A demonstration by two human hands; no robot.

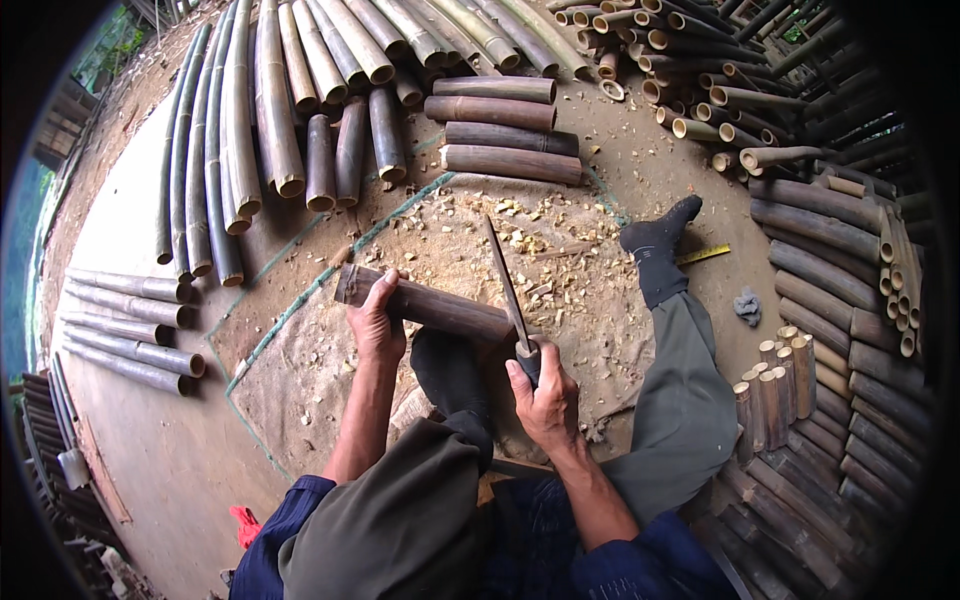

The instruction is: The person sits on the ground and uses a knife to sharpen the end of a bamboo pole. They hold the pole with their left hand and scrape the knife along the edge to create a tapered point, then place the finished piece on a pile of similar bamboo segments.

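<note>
My left hand (pixel 376 322) is closed around a dark brown bamboo section (pixel 450 307) near its left end. The section lies slantwise in front of me, above my dark-shod left foot (pixel 450 372). My right hand (pixel 546 394) grips the dark handle of a long narrow-bladed tool (pixel 507 275); whether it is a knife or a file I cannot tell. Its blade points up and away, passing beside the right end of the bamboo. Below them a brown cloth mat (pixel 300 385) is strewn with pale bamboo chips (pixel 530 243).
Long bamboo poles (pixel 240 120) lie fanned at the far left, with shorter lengths (pixel 510 162) at the far middle. Stacked bamboo (pixel 820 270) fills the right side, near several upright pieces (pixel 770 395). A yellow tape measure strip (pixel 704 254) lies by my right foot (pixel 660 240).
</note>
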